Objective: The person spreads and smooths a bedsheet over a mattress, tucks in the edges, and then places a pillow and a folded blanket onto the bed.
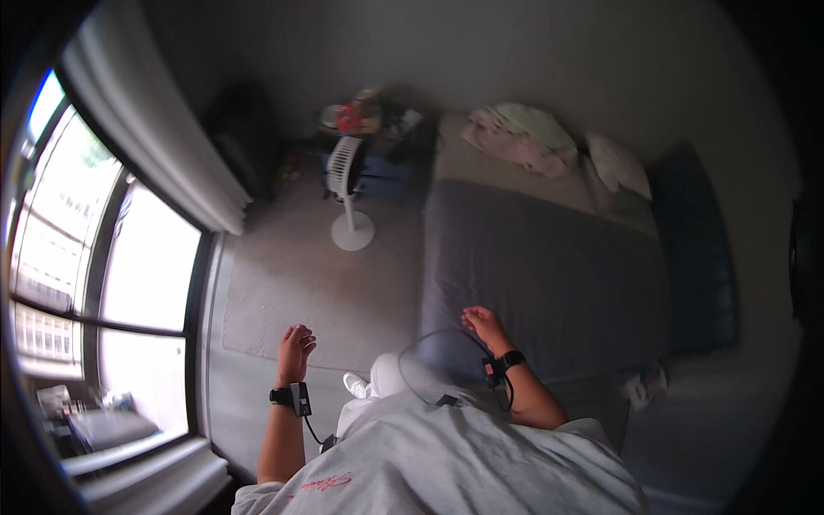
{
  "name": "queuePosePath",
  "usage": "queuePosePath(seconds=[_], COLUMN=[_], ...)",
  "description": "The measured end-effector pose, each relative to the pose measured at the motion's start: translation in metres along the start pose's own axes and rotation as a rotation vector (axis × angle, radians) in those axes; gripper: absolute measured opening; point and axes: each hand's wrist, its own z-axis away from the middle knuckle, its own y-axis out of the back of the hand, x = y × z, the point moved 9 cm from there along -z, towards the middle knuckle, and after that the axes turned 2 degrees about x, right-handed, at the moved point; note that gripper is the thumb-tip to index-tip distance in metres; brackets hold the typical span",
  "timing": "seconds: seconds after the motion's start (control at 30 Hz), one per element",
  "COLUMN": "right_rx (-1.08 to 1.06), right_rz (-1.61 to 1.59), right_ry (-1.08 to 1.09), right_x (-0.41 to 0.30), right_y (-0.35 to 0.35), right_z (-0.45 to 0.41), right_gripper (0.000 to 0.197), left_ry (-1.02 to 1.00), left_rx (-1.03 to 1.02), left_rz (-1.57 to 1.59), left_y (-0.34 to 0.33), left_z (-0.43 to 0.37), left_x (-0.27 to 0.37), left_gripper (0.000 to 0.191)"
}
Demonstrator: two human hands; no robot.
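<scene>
My left hand [296,351] hangs in the air over the edge of the pale rug [277,315], empty, its fingers loosely bent. A black wristband with a small box [300,399] sits on that wrist, and a cable runs from it toward my waist. My right hand [484,327] is above the near edge of the bed [547,277], with its fingers loosely curled and nothing in them. Another banded device [494,370] is strapped at the right wrist, with a black cable looping from it. Neither hand touches the furniture.
A white pedestal fan [353,230] stands on the rug before a blue drawer unit [383,177] with items on top. Crumpled bedding [521,138] and a pillow [618,167] lie on the bed by a dark blue headboard [698,257]. Left are a glazed door [145,257] and white curtain [161,129].
</scene>
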Motion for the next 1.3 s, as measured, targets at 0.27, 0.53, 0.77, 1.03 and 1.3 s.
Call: queuePosePath(seconds=[0.27, 0.53, 0.77, 1.03, 1.3], right_rx=[0.171, 0.218, 0.482, 0.929, 1.655], right_rz=[-0.222, 0.071, -0.449, -1.228, -1.143], right_ry=[-0.151, -0.465, -0.333, -0.633, -1.082], right_x=[0.059, 0.169, 0.142, 0.302, 0.349], right_y=[0.013, -0.003, -0.015, -0.082, -0.117], right_z=[-0.044, -0.071, -0.08, -0.002, 0.049], right_gripper=[0.023, 0.032, 0.019, 0.033, 0.042], left_ry=[0.245, 0.538, 0.64, 0.835, 0.319], left_rx=[-0.292, -0.409, -0.5, -0.681, -0.492], left_rz=[-0.317, -0.419, -0.673, -0.994, -1.25], left_y=[-0.17, -0.235, -0.302, -0.388, -0.45], left_z=[-0.131, -0.267, -0.365, -0.475, -0.671], left_x=[0.015, 0.001, -0.049, -0.197, -0.238], left_gripper=[0.012, 0.009, 0.018, 0.023, 0.046])
